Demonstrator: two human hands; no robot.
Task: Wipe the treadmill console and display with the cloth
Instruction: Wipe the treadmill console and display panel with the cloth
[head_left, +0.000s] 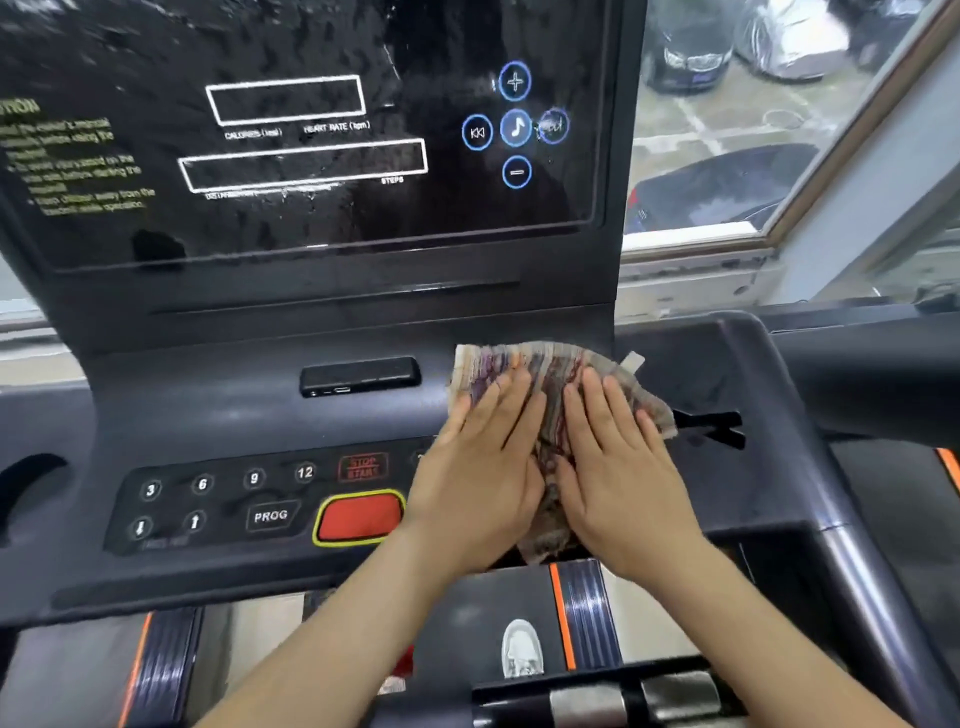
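Left hand (478, 467) and right hand (618, 467) lie side by side, flat on the cloth (545, 364). Their fingers are straight and press down, and neither grips anything. The cloth is spread on the console (208, 415), right of the red button (361, 517) and below the display (311, 156).

Judgement: the console wipe is in hand. The display, streaked and spotted, looks undone.

Recommended: even pressure through both palms, overlapping strokes, cloth held flat, and care beside the red button so it is not pressed.

Count: one cloth, two hands, one display, one red button, four number keys (253, 478), two arrow keys (195, 521), one PROG key (270, 516), five round icons (516, 127), one shoe (522, 649).
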